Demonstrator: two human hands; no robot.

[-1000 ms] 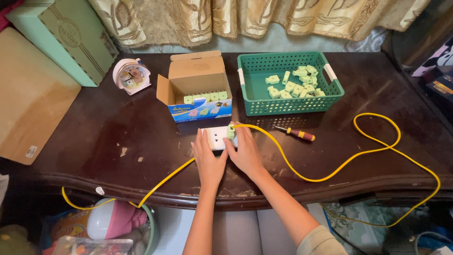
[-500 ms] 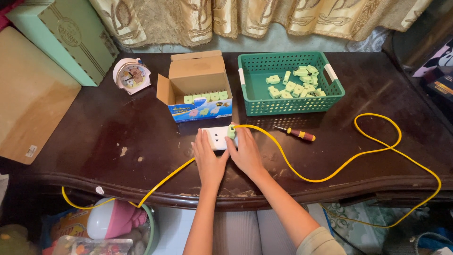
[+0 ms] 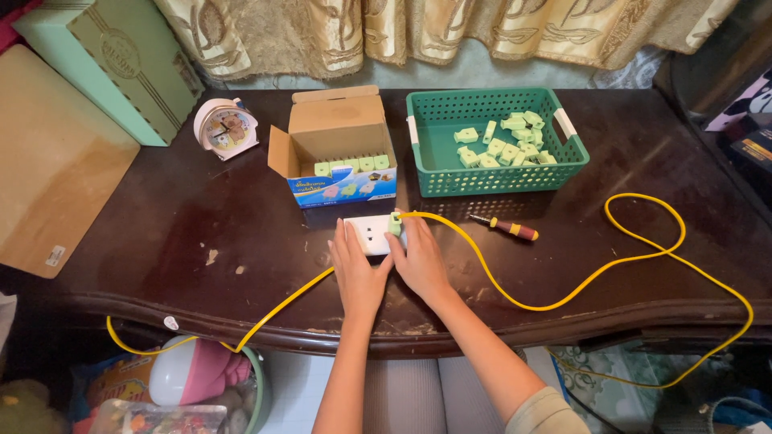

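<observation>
White socket (image 3: pixel 371 235) on dark worktop (image 3: pixel 643 161), both hands on it: left hand (image 3: pixel 357 273) fingers flat, together; right hand (image 3: pixel 418 259) fingers pinching green plug (image 3: pixel 395 223). Open cardboard box (image 3: pixel 338 153), blue label front, just behind.

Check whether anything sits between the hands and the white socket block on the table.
Nothing visible does. The left hand and right hand already rest on the white socket block, beside the green plug on the yellow cable. The screwdriver lies apart, to the right.
</observation>
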